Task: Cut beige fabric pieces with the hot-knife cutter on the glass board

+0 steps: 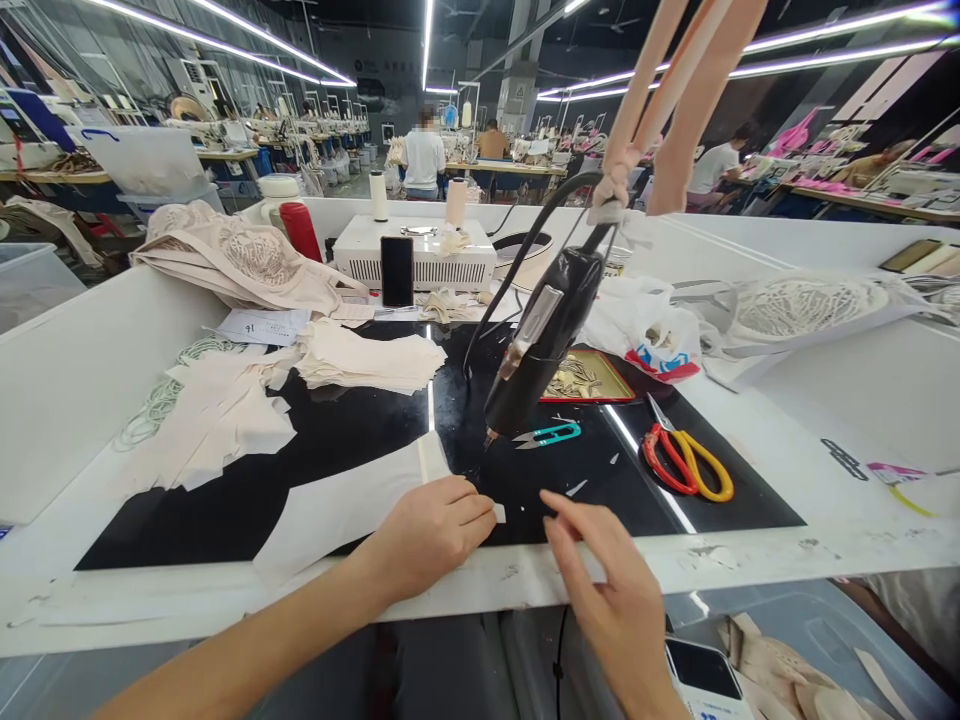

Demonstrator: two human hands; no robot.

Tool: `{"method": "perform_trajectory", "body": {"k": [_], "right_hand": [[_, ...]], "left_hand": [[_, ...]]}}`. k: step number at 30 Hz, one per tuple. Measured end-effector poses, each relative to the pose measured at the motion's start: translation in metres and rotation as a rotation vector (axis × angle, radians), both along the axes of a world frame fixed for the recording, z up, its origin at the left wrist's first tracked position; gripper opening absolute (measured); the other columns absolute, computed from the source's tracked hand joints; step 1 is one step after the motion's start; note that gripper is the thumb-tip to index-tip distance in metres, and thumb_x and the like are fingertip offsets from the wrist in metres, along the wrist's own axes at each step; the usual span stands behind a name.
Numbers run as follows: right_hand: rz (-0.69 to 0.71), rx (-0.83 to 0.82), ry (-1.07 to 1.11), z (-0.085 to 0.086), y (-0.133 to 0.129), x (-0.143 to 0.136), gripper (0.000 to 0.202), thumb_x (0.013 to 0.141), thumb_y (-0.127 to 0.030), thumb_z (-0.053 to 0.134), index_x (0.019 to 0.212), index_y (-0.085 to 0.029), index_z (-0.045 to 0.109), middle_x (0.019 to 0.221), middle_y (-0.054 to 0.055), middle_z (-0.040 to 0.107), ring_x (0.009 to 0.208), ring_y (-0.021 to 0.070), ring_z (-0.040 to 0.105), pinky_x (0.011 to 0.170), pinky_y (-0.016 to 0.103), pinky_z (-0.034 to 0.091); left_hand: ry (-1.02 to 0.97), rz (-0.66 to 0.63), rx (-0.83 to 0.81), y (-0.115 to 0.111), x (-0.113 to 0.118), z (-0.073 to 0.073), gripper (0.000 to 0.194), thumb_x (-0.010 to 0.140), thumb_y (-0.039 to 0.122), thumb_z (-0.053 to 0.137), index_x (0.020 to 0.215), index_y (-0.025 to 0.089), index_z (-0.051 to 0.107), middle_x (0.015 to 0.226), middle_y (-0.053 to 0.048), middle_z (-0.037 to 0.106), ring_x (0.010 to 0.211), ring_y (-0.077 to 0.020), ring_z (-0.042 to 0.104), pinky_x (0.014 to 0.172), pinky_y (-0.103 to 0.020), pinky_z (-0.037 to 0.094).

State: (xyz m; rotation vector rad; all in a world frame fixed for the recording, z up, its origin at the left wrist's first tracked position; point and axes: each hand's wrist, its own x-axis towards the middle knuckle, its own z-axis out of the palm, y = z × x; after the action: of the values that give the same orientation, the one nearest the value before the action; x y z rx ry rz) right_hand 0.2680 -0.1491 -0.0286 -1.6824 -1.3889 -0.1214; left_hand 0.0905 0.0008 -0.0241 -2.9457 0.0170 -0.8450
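Note:
My left hand (439,530) is closed on a pale fabric piece (337,510) lying on the black mat (600,480). A small white tip shows just right of its fingertips. My right hand (611,590) is held over the table's front edge with thumb and forefinger apart and nothing between them. Above and between the hands hangs a black handheld tool (544,335), its thin metal tip pointing down near the fabric. Teal thread snips (551,434) rest behind my right hand. Scissors (686,460) with red and yellow handles lie farther right.
Cut fabric stacks (367,358) lie at the left. Behind them stand a phone (397,271) and a white vented box (412,255). A red-rimmed tray (611,375) holds small strips beside a plastic bag (652,320). Lace bra pieces (810,305) are at right; co-workers sit far back.

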Motion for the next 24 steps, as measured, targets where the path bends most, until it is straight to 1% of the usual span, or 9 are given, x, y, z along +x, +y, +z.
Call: {"method": "perform_trajectory", "body": {"k": [2,5,8,10,12,14,16,19,24], "right_hand": [[-0.020,0.028,0.173,0.013,0.015,0.009,0.027,0.105,-0.039,0.061,0.128,-0.029,0.070,0.097,0.003,0.070,0.088,0.0183,0.068,0.079,0.032,0.058],[0.051,0.093,0.422,0.036,0.048,0.019,0.054,0.097,-0.053,0.069,0.145,-0.032,0.058,0.125,0.009,0.069,0.108,0.0214,0.070,0.088,0.036,0.061],[0.183,0.155,0.492,0.063,0.084,0.020,0.089,0.085,-0.063,0.079,0.159,-0.035,0.038,0.149,0.012,0.058,0.131,0.0268,0.063,0.105,0.046,0.058],[0.275,0.186,0.531,0.080,0.105,0.017,0.101,0.080,-0.064,0.083,0.161,-0.035,0.031,0.150,0.012,0.057,0.135,0.0287,0.061,0.110,0.051,0.054],[0.344,0.232,0.569,0.092,0.122,0.012,0.089,0.080,-0.061,0.084,0.153,-0.032,0.042,0.142,0.011,0.064,0.128,0.0273,0.066,0.109,0.050,0.055],[0.357,0.273,0.590,0.100,0.134,0.006,0.062,0.084,-0.059,0.082,0.132,-0.029,0.057,0.127,0.007,0.071,0.112,0.0241,0.072,0.103,0.047,0.058],[0.331,0.296,0.593,0.102,0.141,0.001,0.044,0.086,-0.058,0.080,0.112,-0.028,0.062,0.111,0.003,0.073,0.094,0.0201,0.073,0.092,0.042,0.061],[0.316,0.311,0.576,0.102,0.140,-0.005,0.041,0.082,-0.051,0.085,0.103,-0.028,0.059,0.098,-0.001,0.069,0.079,0.0162,0.068,0.080,0.037,0.062],[0.253,0.331,0.532,0.094,0.119,-0.014,0.044,0.082,-0.037,0.086,0.110,-0.030,0.054,0.089,-0.003,0.067,0.065,0.0143,0.064,0.065,0.035,0.060]], "left_hand": [[-0.012,0.006,0.002,0.000,0.001,-0.002,0.018,0.105,0.005,0.054,0.109,0.008,0.071,0.107,-0.008,0.077,0.096,-0.0175,0.072,0.093,-0.032,0.064],[-0.023,0.023,0.004,-0.001,0.002,-0.007,0.019,0.107,0.008,0.052,0.109,0.011,0.071,0.106,-0.007,0.077,0.097,-0.0170,0.071,0.099,-0.036,0.063],[-0.027,0.040,-0.003,-0.002,0.002,-0.010,0.018,0.107,0.009,0.054,0.110,0.013,0.071,0.105,-0.005,0.077,0.098,-0.0166,0.071,0.105,-0.038,0.060],[-0.038,0.048,-0.017,-0.003,0.002,-0.011,0.017,0.107,0.008,0.055,0.109,0.013,0.071,0.102,-0.004,0.077,0.097,-0.0168,0.071,0.106,-0.038,0.059],[-0.048,0.049,-0.025,-0.004,0.002,-0.012,0.017,0.107,0.008,0.055,0.109,0.012,0.071,0.100,-0.004,0.077,0.097,-0.0171,0.071,0.106,-0.038,0.059],[-0.043,0.055,-0.024,-0.004,0.001,-0.013,0.017,0.106,0.007,0.055,0.109,0.013,0.071,0.101,-0.004,0.078,0.098,-0.0171,0.071,0.106,-0.038,0.059],[-0.037,0.063,-0.022,-0.004,0.002,-0.015,0.018,0.106,0.007,0.055,0.109,0.014,0.071,0.102,-0.004,0.078,0.098,-0.0167,0.070,0.107,-0.037,0.059],[-0.067,0.062,-0.022,-0.004,0.002,-0.019,0.018,0.106,0.007,0.056,0.108,0.014,0.072,0.103,-0.004,0.078,0.098,-0.0166,0.070,0.109,-0.038,0.058],[-0.086,0.057,-0.023,-0.004,0.003,-0.019,0.019,0.107,0.009,0.054,0.108,0.014,0.072,0.104,-0.005,0.077,0.096,-0.0168,0.069,0.108,-0.038,0.057]]}}
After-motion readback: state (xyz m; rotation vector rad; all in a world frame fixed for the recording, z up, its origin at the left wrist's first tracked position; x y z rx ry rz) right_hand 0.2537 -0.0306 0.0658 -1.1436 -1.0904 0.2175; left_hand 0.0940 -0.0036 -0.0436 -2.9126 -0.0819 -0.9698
